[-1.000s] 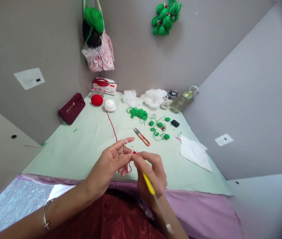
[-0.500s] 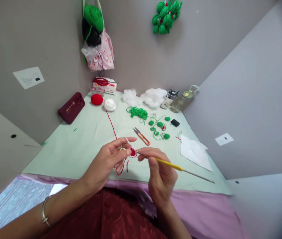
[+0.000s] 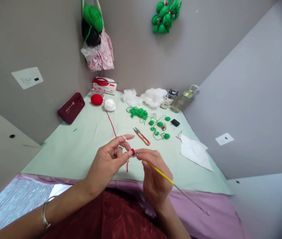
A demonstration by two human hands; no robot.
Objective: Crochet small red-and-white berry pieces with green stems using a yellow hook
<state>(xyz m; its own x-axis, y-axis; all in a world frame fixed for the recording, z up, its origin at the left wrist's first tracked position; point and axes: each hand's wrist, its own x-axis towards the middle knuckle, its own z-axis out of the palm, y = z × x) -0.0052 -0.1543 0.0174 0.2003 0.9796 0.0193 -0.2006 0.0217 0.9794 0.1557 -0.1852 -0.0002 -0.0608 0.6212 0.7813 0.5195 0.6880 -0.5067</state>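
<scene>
Near the table's front edge, my left hand pinches a small red and white crocheted piece, with white yarn over its raised index finger. My right hand is closed around a crochet hook with a yellow handle; the hook's front end meets the piece, and its metal rear end points down to the right. Red yarn runs from the balls toward my left hand. A short red strand lies just below the piece. Orange thread snips rest beyond my hands.
Behind are a red ball, a white ball, white stuffing, green yarn and small green balls. A phone leans at left; a bottle and white paper are at right.
My right hand has shifted slightly left, and the hook's rear end has swung downward. The crocheted piece has turned in my left fingers, and less of its white edge shows.
</scene>
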